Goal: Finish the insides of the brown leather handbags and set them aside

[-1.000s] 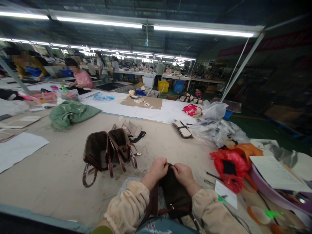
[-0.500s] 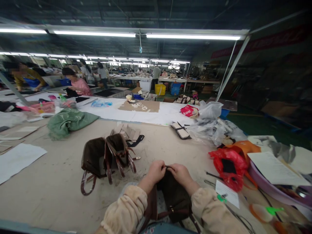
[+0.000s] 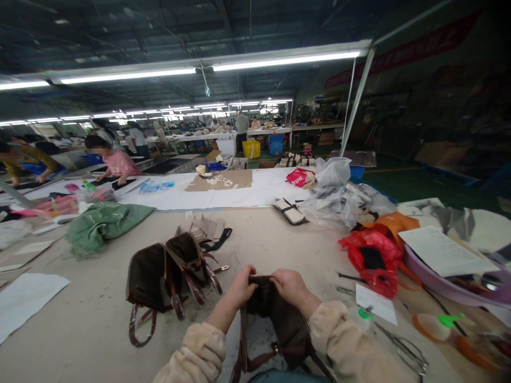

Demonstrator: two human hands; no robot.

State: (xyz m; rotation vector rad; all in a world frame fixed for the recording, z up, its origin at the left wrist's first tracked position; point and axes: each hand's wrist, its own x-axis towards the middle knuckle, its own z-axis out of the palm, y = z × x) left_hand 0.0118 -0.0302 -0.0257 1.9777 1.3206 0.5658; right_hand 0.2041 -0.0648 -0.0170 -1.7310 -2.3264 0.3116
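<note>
A dark brown handbag (image 3: 281, 324) with reddish-brown straps stands at the table's near edge, right in front of me. My left hand (image 3: 241, 286) pinches the left side of its top rim. My right hand (image 3: 290, 285) grips the right side of the same rim, and the mouth is pulled slightly apart between them. Two more brown handbags (image 3: 170, 268) with wrapped handles stand side by side to the left, apart from my hands.
A green cloth bundle (image 3: 101, 224) lies far left; beige cut pieces (image 3: 202, 227) sit behind the bags. Right: a red plastic bag (image 3: 369, 260), clear bags (image 3: 339, 197), a paper sheet (image 3: 439, 249), scissors (image 3: 403, 348). A person in pink (image 3: 112, 162) works at a far table.
The view has tilted and shifted left. My hands have drawn a little apart, spreading the bag's top rim open. The other bags have not moved.
</note>
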